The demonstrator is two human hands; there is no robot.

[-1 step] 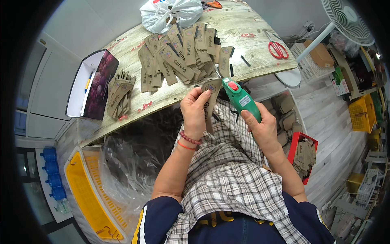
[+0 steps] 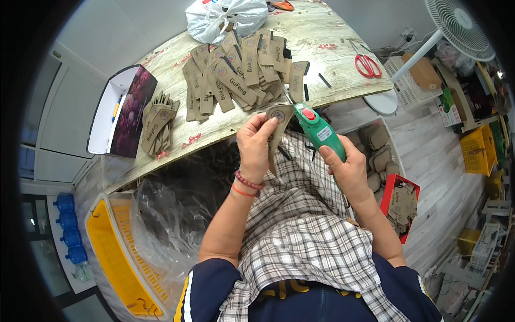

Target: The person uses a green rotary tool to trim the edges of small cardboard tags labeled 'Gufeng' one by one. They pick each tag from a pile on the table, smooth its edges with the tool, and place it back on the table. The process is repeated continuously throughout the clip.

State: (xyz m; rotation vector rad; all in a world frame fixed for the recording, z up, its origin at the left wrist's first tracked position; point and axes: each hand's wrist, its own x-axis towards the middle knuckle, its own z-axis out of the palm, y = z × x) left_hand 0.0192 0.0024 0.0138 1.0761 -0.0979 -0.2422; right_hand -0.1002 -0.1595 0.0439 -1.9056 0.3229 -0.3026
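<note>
My left hand (image 2: pixel 256 142) pinches a tan fabric strap piece (image 2: pixel 277 129), printed and with a round emblem, between thumb and fingers. In my right hand (image 2: pixel 350 169) is a green hand-held electric tool (image 2: pixel 323 133) with a red button and a narrow metal tip. The tip points up and away from me, close to the upper end of the strap piece; I cannot tell if they touch. Beyond my hands, a heap of similar strap pieces (image 2: pixel 234 81) lies on the table (image 2: pixel 332 32). A smaller stack of them (image 2: pixel 159 126) is to the left.
At the table's left stands an open box (image 2: pixel 131 121) with a pen inside. Red-handled scissors (image 2: pixel 367 66) and a white plastic bag (image 2: pixel 228 19) are on the table. Right of me are a red box of pieces (image 2: pixel 399 209) and a fan (image 2: pixel 458 27); a yellow basket (image 2: pixel 115 252) is lower left.
My left hand has moved very slightly left, and the strap piece's lower end has tilted toward it. My right hand and the green tool look nearly still.
</note>
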